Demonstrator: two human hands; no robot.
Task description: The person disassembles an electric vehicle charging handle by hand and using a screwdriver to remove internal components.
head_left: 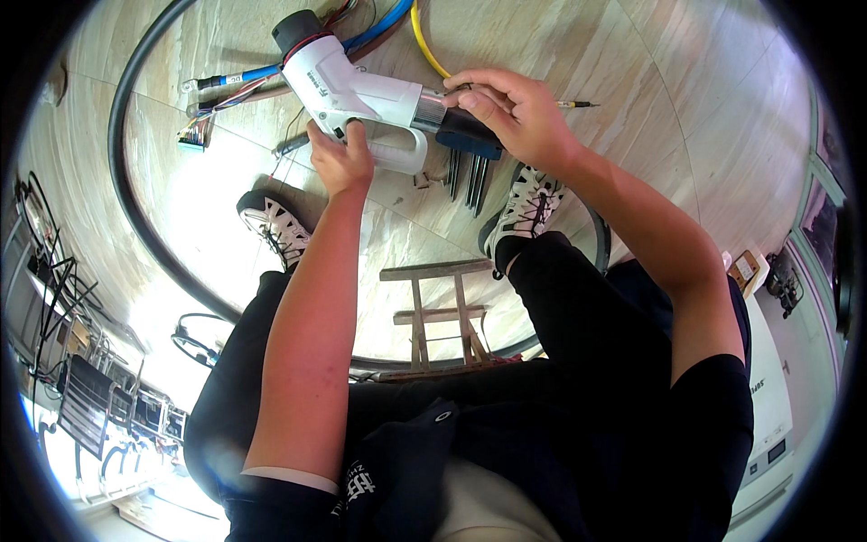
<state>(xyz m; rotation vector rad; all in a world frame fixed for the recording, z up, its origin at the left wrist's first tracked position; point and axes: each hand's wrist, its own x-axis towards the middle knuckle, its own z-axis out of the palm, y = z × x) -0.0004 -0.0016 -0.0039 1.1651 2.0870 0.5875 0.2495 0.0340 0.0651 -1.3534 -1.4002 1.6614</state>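
Observation:
A white charging gun (390,98) with a black round nose hangs slanted in front of me, above the tiled floor. My left hand (343,163) is closed around its loop handle, the thumb near a small black button. At the gun's rear end sits a ribbed metal collar (430,108), followed by a dark sleeve (471,137). Beside that collar is my right hand (519,113), its thumb and fingertips drawn together as in a pinch. Whatever lies between those fingertips is too small to make out.
Blue cable (262,72) with a ring lug, thin wires with a connector (192,137) and a yellow cable (426,41) lie on the floor. Several dark rods (476,185) rest by my right shoe. A thick black cable (117,172) curves round the left. A wooden stool (417,330) is beneath me.

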